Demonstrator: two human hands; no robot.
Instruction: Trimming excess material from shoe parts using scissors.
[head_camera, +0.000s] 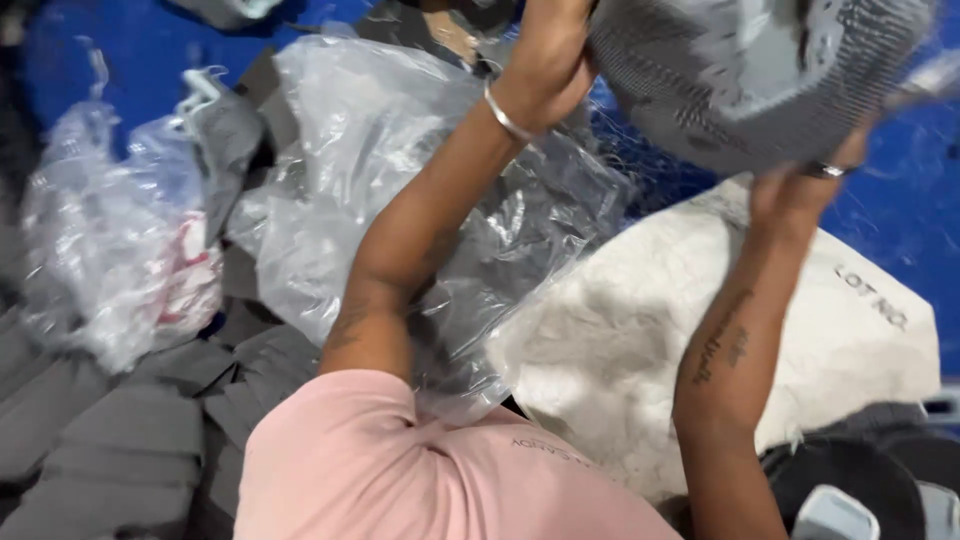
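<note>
Gripping a grey ribbed shoe upper (740, 80) at top right, both hands' fingers are closing on its edges, left hand (545, 50) and right hand (815, 175); its long axis is running across, with plastic bags (350, 150) crowding below.

The garment (740, 80) was grey with fine dark ribbing, the sack (640, 330) off-white, the floor (900, 210) bright blue, the sleeve (370, 470) pale pink.
</note>
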